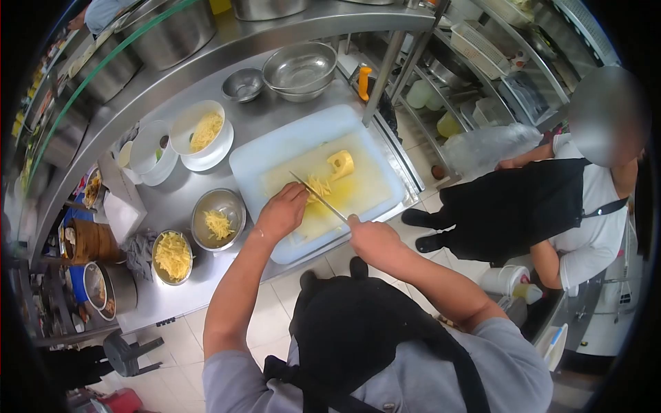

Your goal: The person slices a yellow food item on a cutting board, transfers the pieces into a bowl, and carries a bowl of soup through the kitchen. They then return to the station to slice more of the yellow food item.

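Observation:
My right hand grips a knife, whose blade slants up and left across the cutting board. Close to the blade, my left hand has its fingers bent together against a small pile of yellow strips. Whatever lies under those fingertips is partly hidden. A larger yellow food chunk with a notch in it rests farther up the board, apart from both hands. Yellow juice stains the board around the strips.
Left of the board stand metal bowls and a white bowl of yellow strips. Empty metal bowls sit behind. A steel shelf overhangs the table. At right stands a person in a black apron.

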{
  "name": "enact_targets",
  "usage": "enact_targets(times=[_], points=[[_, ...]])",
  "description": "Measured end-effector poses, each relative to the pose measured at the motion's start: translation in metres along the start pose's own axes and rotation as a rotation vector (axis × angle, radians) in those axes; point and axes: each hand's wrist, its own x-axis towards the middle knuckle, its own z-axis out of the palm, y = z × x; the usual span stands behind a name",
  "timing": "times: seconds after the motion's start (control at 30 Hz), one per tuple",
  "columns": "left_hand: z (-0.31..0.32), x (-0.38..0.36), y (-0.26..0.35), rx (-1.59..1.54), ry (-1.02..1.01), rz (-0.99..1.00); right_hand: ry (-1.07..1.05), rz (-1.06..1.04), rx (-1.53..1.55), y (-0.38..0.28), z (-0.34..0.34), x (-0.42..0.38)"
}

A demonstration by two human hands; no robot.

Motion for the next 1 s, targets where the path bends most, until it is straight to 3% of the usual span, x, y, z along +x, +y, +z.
enact_targets(times=[0.37,0.5,1.0], points=[[-0.002,-0.001,0.004,-0.028,-0.016,-0.028,0.047,-0.015,0.06,0.002,0.022,0.009],[-0.003,-0.001,0.001,-0.025,-0.044,-0.049,-0.026,0.042,-0.001,-0.017,-0.01,-0.001],[0.002,-0.003,0.0,-0.032,0.078,-0.001,-0.022,0.046,0.053,-0.013,-0.001,0.007]])
